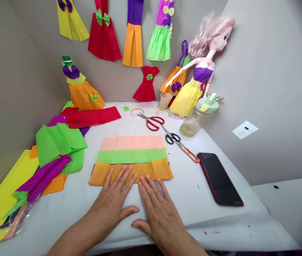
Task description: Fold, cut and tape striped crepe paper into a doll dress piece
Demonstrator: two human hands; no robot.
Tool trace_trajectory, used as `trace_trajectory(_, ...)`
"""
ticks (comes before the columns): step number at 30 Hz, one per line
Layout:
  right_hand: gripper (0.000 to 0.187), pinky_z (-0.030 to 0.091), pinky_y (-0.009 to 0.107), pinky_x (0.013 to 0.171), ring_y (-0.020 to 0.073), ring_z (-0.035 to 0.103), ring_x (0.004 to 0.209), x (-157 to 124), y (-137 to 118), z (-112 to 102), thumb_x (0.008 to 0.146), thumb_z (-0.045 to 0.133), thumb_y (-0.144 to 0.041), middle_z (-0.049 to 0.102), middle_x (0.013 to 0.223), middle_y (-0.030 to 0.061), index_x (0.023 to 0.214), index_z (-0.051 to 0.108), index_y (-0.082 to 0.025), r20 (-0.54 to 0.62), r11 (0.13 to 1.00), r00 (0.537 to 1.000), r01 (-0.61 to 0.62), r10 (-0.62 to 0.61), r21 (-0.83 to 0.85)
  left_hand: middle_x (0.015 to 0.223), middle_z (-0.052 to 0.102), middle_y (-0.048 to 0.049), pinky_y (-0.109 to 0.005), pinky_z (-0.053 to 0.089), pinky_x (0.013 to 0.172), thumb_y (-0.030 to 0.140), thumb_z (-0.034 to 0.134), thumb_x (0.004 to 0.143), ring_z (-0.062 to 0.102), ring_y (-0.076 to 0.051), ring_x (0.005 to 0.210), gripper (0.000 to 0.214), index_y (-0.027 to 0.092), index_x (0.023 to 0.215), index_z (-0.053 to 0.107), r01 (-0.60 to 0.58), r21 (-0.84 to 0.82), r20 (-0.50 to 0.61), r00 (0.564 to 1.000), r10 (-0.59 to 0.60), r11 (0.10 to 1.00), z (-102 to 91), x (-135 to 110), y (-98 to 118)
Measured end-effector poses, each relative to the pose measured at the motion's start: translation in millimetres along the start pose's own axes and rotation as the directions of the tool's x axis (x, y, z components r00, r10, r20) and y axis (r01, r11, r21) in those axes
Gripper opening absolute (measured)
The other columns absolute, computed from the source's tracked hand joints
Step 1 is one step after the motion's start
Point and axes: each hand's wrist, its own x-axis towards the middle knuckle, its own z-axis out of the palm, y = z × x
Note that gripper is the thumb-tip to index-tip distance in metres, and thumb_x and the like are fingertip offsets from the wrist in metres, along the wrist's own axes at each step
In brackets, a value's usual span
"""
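Scissors point(149, 121) lie beyond crepe paper strips point(131, 155) under the left hand point(108, 209) and right hand point(161, 220), fingers point(120, 177) spread, gripping nothing.

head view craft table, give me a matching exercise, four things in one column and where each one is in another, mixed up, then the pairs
Things
1. left hand
2. red-handled scissors
3. smartphone
4. plastic bottle with a green lid

Places
A. flat and face up near the table's right side
B. spread flat on the orange crepe paper strip
C. standing beside the doll
D. lying with blades reaching the gold rings

Pairs
1-B, 2-D, 3-A, 4-C
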Motion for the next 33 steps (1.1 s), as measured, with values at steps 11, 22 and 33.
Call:
trace_trajectory(11, 0.079, 0.041, 0.054, 0.105, 0.0317, 0.045, 0.135, -14, 21, -5, 0.089, 0.049, -0.066, 0.044, 0.148, 0.0174, 0.141, 0.045, -0.006, 0.011, 0.999, 0.999, -0.032, 0.032, -0.041, 0.158, 0.031, -0.0158, -0.055, 0.008, 0.118, 0.066, 0.049, 0.087, 0.025, -0.031, 0.146, 0.084, 0.019, 0.152, 0.027, -0.018, 0.035, -0.059, 0.998, 0.020, 0.999, 9.6, 1, -2)
trace_trajectory(22, 0.071, 0.033, 0.054, 0.109, 0.0318, 0.040, 0.138, -35, 33, -4, 0.093, 0.053, -0.052, 0.041, 0.150, 0.0195, 0.144, 0.038, -0.005, 0.003, 0.984, 0.993, -0.117, 0.119, -0.136, 0.157, 0.033, -0.0150, -0.053, 0.007, 0.118, 0.067, 0.044, 0.089, 0.029, -0.030, 0.145, 0.083, 0.022, 0.155, 0.021, -0.027, 0.034, -0.085, 0.996, 0.030, 0.999, 10.3, -1, -4)
trace_trajectory(33, 0.051, 0.030, 0.047, 0.107, 0.0292, 0.048, 0.129, -35, 51, -26, 0.104, 0.029, -0.040, 0.057, 0.136, 0.0171, 0.137, 0.045, -0.005, -0.163, 0.969, 0.976, -0.173, 0.144, -0.179, 0.158, 0.032, -0.0147, -0.053, 0.009, 0.119, 0.068, 0.047, 0.087, 0.029, -0.029, 0.145, 0.086, 0.023, 0.155, 0.021, -0.036, 0.047, -0.071, 0.997, 0.040, 0.998, 12.5, 0, -7)
